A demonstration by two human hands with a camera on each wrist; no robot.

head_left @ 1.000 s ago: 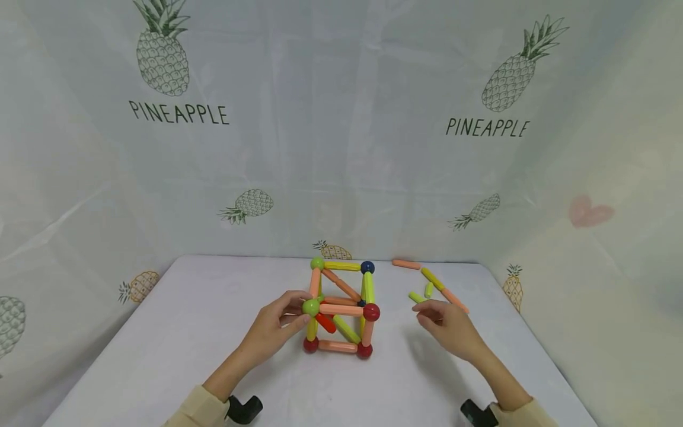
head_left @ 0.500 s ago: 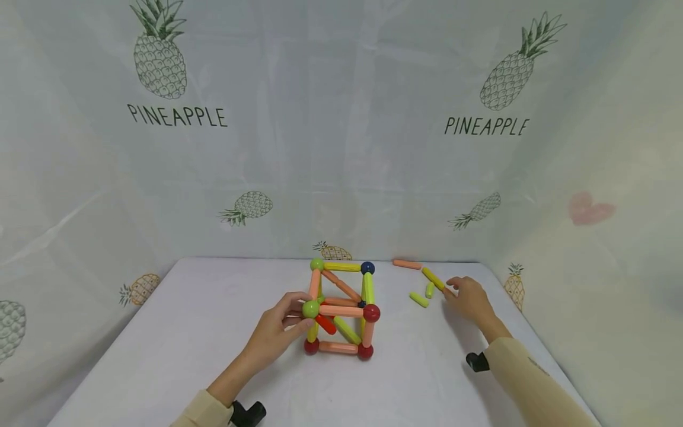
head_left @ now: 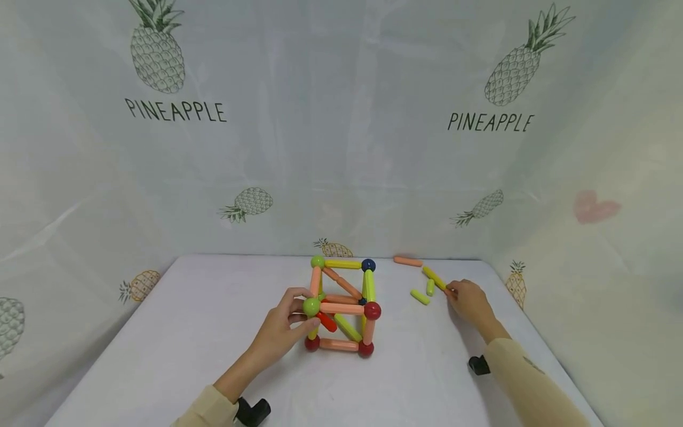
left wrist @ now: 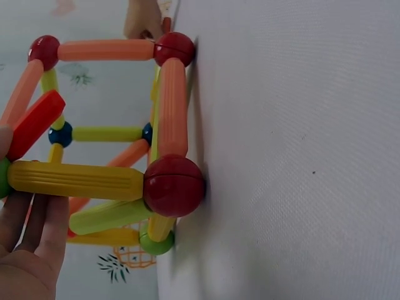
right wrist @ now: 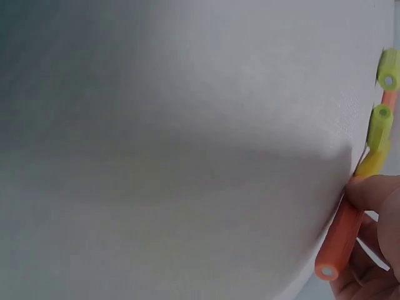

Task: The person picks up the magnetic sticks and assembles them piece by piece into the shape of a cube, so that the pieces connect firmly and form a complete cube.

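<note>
A cube-shaped frame of magnetic sticks (head_left: 341, 309) and balls stands on the white table, with diagonal sticks inside. My left hand (head_left: 283, 329) grips its near left upright just by the green ball (head_left: 312, 306), fingers behind and thumb in front. From that ball a short red stick (left wrist: 39, 124) juts inward at a slant; the thumb is close beside it. Over at the right, my right hand (head_left: 472, 303) pinches an orange stick (right wrist: 340, 240) between thumb and fingers, low at the tabletop. One end of a yellow stick (head_left: 434, 277) lies right at the pinching fingertips.
Two short green sticks (head_left: 420, 297) lie left of the right hand. Another orange stick (head_left: 408, 261) lies near the back edge of the table (head_left: 235, 296). A pineapple-print cloth (head_left: 341, 148) hangs behind and beside the table.
My right hand has moved right and away from the short green sticks to the orange stick and now pinches it. My left hand keeps its grip on the frame, which has stayed put.
</note>
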